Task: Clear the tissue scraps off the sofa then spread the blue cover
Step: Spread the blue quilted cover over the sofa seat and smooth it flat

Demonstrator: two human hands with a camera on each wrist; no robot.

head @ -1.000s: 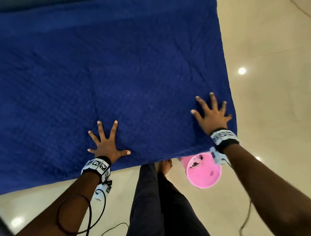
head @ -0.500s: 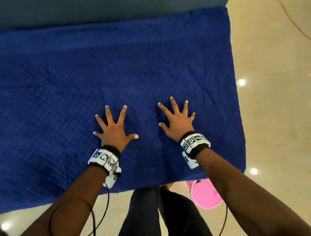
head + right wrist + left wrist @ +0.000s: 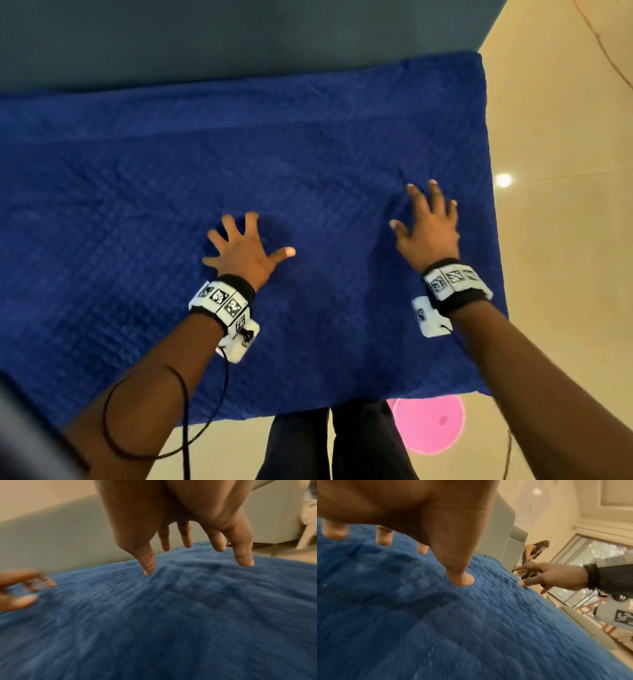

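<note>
The blue quilted cover (image 3: 137, 222) lies spread flat over the sofa seat, reaching its right and front edges. My left hand (image 3: 243, 250) is near the middle of the cover, fingers splayed and straight, palm down on or just over the fabric. My right hand (image 3: 428, 226) is further right, also flat with spread fingers; in the right wrist view its fingertips (image 3: 149, 569) hover at the cover (image 3: 171, 615). The left wrist view shows my left thumb (image 3: 462, 580) touching the cover (image 3: 436, 628). No tissue scraps show on the cover.
The grey-green sofa back (image 3: 239, 37) runs along the top. A pink bin (image 3: 430, 425) stands on the beige tiled floor (image 3: 565, 171) under the cover's front right corner, beside my legs (image 3: 342, 445). Another person (image 3: 536, 550) sits far off beyond the sofa end.
Both hands slid forward over the cover, away from its front edge. The right hand swept left toward the middle, then back out to the right. The head view has shifted, showing the sofa back.
</note>
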